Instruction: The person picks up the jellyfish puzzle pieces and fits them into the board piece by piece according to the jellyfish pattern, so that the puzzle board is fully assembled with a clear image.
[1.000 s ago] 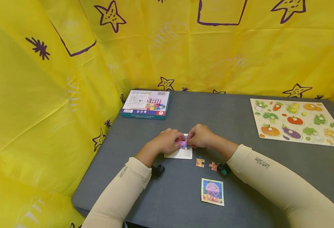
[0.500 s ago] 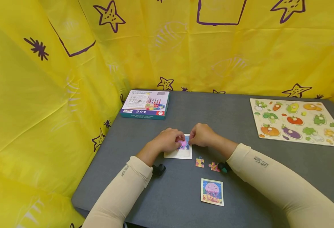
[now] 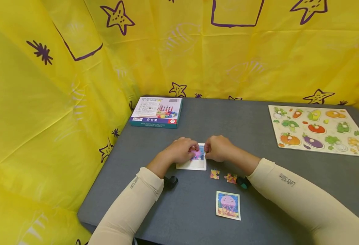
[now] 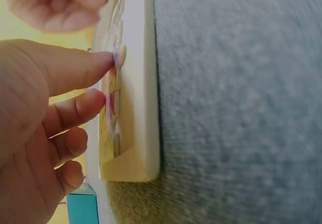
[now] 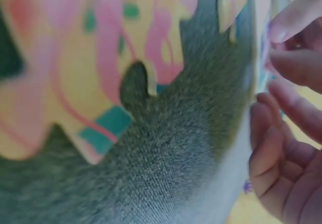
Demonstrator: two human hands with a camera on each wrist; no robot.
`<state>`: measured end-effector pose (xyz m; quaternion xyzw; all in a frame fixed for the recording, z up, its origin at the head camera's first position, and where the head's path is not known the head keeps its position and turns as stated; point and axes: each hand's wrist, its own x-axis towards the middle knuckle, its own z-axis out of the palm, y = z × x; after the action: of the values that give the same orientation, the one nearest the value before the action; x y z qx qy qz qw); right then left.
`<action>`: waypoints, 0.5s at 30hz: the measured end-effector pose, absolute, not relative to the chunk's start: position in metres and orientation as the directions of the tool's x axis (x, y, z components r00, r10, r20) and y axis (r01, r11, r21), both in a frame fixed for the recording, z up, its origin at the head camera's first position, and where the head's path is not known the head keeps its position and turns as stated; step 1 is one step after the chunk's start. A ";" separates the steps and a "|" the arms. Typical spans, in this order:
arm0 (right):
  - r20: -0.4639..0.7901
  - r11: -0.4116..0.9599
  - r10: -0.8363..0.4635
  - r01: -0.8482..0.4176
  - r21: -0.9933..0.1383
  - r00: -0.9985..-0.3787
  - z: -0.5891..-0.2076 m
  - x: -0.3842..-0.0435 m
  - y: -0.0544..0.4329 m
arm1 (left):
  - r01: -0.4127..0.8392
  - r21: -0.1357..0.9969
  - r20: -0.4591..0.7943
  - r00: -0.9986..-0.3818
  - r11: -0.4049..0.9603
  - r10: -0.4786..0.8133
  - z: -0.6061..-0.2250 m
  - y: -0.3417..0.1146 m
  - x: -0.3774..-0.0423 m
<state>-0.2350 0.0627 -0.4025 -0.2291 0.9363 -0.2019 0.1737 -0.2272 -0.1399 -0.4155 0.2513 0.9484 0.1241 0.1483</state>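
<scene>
I've got both hands at the white puzzle tray [image 3: 194, 166] on the dark grey table [image 3: 173, 217]; left hand [image 3: 181, 150] is over its left side, thumb straight, tip pressing the joined puzzle pieces [image 3: 201, 155], other fingers relaxed, not clenched on anything; right hand [image 3: 219, 148] has bent fingers at the tray's right edge; I can't tell whether it's gripping that edge or just touching.

Pieces sit in the far part of the tray, pink and blue artwork; the near strip shows bare backing; two loose pieces lie on the table just right of and nearer than the tray: a yellow-pink piece [image 3: 215, 174] and an orange-pink piece [image 3: 231, 178], the latter beside the right wrist's black device [image 3: 244, 182].

Jellyfish card [image 3: 228, 205] lies face up nearer me; boxed set [image 3: 156, 112] at far left; vegetable board [image 3: 331, 127] at far right; yellow cloth [image 3: 228, 51] behind.
</scene>
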 end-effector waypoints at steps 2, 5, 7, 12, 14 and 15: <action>-0.256 0.813 -0.524 -0.387 -0.436 -0.812 -0.399 -0.227 0.067 | 0.442 0.312 -0.218 -0.828 0.841 0.516 -0.416 -0.140 -0.227; -0.309 0.812 -0.551 -0.412 -0.414 -0.775 -0.395 -0.215 0.073 | 0.446 0.318 -0.208 -0.828 0.837 0.521 -0.417 -0.142 -0.227; -0.348 0.816 -0.553 -0.408 -0.411 -0.757 -0.394 -0.208 0.077 | 0.449 0.319 -0.199 -0.830 0.835 0.522 -0.418 -0.144 -0.227; -0.347 0.811 -0.563 -0.422 -0.405 -0.750 -0.398 -0.193 0.085 | 0.455 0.309 -0.185 -0.833 0.835 0.522 -0.417 -0.157 -0.223; -0.316 0.805 -0.569 -0.436 -0.402 -0.759 -0.400 -0.189 0.088 | 0.463 0.304 -0.193 -0.826 0.833 0.530 -0.415 -0.163 -0.220; -0.304 0.802 -0.570 -0.437 -0.406 -0.763 -0.401 -0.187 0.089 | 0.467 0.306 -0.198 -0.821 0.830 0.535 -0.414 -0.166 -0.218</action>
<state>-0.1874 0.0891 -0.4014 -0.2721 0.9257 -0.1575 0.2104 -0.2179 -0.1663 -0.4141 0.2649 0.9463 0.1228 0.1389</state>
